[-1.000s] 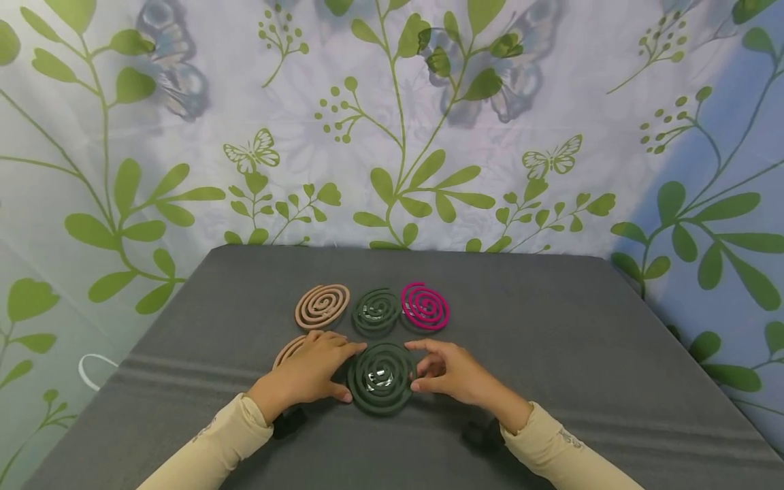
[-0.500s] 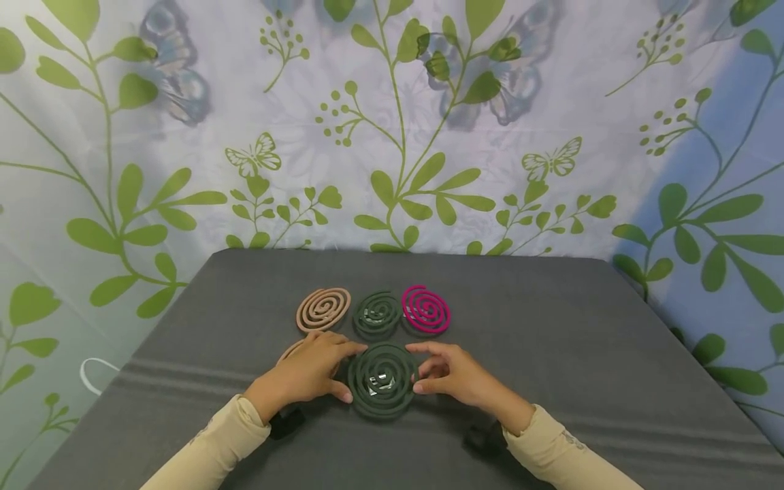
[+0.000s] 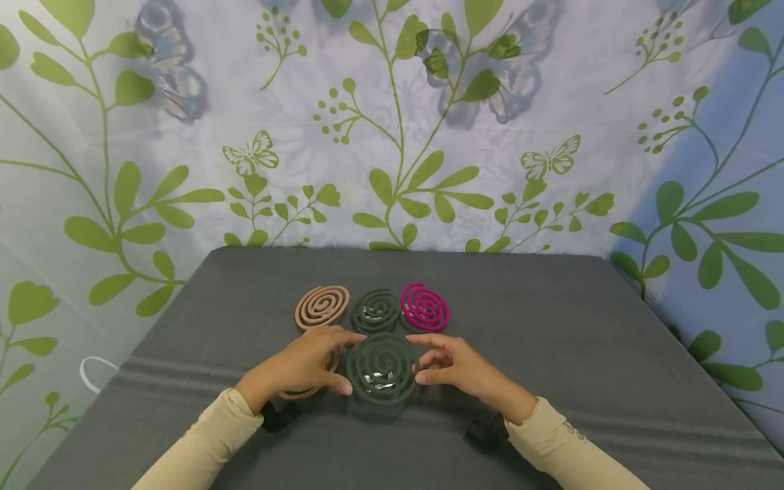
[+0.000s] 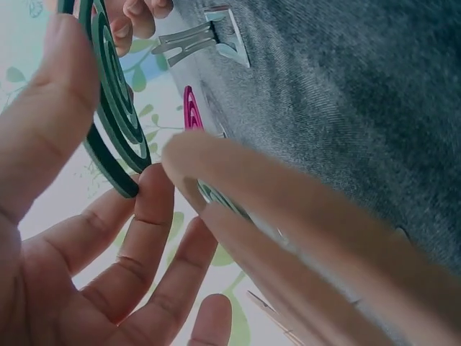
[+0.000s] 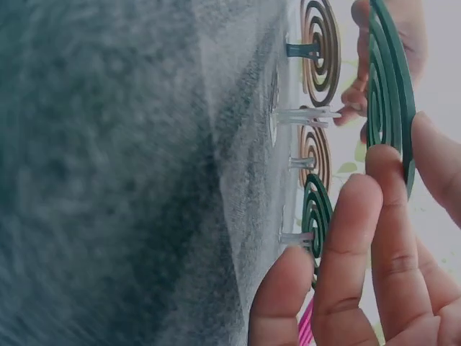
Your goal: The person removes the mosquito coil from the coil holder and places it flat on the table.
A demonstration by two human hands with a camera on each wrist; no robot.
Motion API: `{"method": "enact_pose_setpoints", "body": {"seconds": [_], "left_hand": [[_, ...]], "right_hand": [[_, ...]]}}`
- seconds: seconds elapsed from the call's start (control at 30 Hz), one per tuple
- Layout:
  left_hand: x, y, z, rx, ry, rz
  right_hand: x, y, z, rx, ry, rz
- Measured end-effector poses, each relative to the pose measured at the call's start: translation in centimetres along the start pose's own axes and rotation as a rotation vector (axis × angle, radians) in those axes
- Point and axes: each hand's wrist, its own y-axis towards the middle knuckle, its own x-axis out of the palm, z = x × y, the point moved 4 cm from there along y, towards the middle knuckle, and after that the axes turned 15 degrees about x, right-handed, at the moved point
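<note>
My left hand and right hand hold a dark green mosquito coil level between them, by opposite edges. In both wrist views, thumb and fingers pinch the rim of this green coil. It hangs apart from the small metal stand below it, whose prongs point up. Under my left hand, a tan coil is partly hidden; it looms blurred in the left wrist view. Behind the held coil lie another tan coil, a second green coil and a pink coil.
The back-row coils sit raised on metal stands, seen in the right wrist view. A grey cloth covers the table. A leaf-patterned curtain hangs behind its far edge. A white loop shows beside the left edge.
Both hands have raised the front green coil off its stand, and it appears slightly higher in the head view. The back-row coils have stayed put.
</note>
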Motion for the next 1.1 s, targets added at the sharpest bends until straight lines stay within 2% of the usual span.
{"method": "enact_pose_setpoints", "body": {"seconds": [0.03, 0.13, 0.33, 0.43, 0.7, 0.9, 1.1], "left_hand": [[0.3, -0.2, -0.7, 0.005, -0.010, 0.001], [0.2, -0.1, -0.5, -0.007, -0.050, 0.002], [-2.7, 1.1, 4.7, -0.082, -0.149, 0.005], [-3.1, 1.4, 5.6, -0.108, -0.159, 0.005], [-3.2, 2.1, 5.6, -0.118, -0.129, 0.032], [-3.0, 2.4, 5.6, -0.127, -0.167, 0.060], [-3.0, 2.3, 6.0, -0.158, -0.157, 0.071]], "right_hand": [[-0.1, 0.0, 0.0, 0.001, 0.010, -0.004], [-0.2, 0.0, 0.0, 0.001, 0.039, -0.014], [0.0, -0.1, 0.0, -0.007, 0.076, -0.045], [-0.2, -0.2, 0.0, -0.007, 0.080, -0.053], [-1.5, -0.1, -0.4, -0.029, 0.087, -0.071], [-2.3, -0.4, -0.6, -0.003, 0.111, -0.078], [-2.5, -0.7, -0.7, 0.018, 0.134, -0.099]]}}
